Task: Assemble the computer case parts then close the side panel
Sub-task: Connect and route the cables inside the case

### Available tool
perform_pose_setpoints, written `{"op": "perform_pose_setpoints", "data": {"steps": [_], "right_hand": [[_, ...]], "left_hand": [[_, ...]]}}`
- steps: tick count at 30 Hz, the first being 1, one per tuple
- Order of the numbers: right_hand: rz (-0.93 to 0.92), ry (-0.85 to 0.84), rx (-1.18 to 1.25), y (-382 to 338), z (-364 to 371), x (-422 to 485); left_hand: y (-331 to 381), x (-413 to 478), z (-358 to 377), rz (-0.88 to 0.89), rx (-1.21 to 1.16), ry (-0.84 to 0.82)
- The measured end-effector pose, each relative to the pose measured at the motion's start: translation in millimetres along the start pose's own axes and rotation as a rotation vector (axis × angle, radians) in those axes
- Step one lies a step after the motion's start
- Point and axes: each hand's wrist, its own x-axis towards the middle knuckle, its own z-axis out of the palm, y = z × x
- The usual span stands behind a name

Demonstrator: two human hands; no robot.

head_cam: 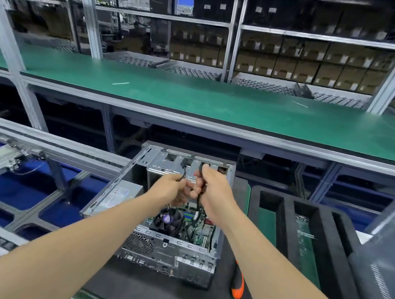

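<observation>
Nearest, an orange-and-black screwdriver (237, 285) lies just right of the open computer case (170, 251), which sits on a dark mat (147, 291) in the middle. Above the case, the left hand (171, 187) pinches a thin black wire (184, 172), while the right hand (213, 191) is curled round a thicker black cable (198, 201). A grey panel (386, 274) lies on the right, and a green bench (222, 102) runs across the far side.

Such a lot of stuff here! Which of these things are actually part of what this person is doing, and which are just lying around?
In the job: open computer case, black cables, left hand and right hand gripping them, grey panel at right, likely the side panel.

Lying about: orange-and-black screwdriver, black foam tray, green bench, cardboard boxes on the shelves.
</observation>
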Motion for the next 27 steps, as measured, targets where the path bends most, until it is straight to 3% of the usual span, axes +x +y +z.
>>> {"op": "perform_pose_setpoints", "data": {"steps": [4, 8, 16, 19, 27], "right_hand": [[0.079, 0.260, -0.044, 34, -2, 19], [0.244, 0.485, -0.045, 65, -3, 36], [0.188, 0.806, 0.151, 99, 1, 53], [0.170, 0.864, 0.203, 102, 0, 54], [0.109, 0.938, 0.332, 100, 9, 62]], "left_hand": [[-8, 16, 5, -0.140, 0.072, 0.068], [-19, 35, 14, -0.274, 0.108, 0.000], [-38, 70, 22, -0.384, -0.050, -0.080], [-50, 83, 27, -0.408, -0.090, -0.067], [-55, 96, 32, -0.428, -0.261, -0.261]]}}
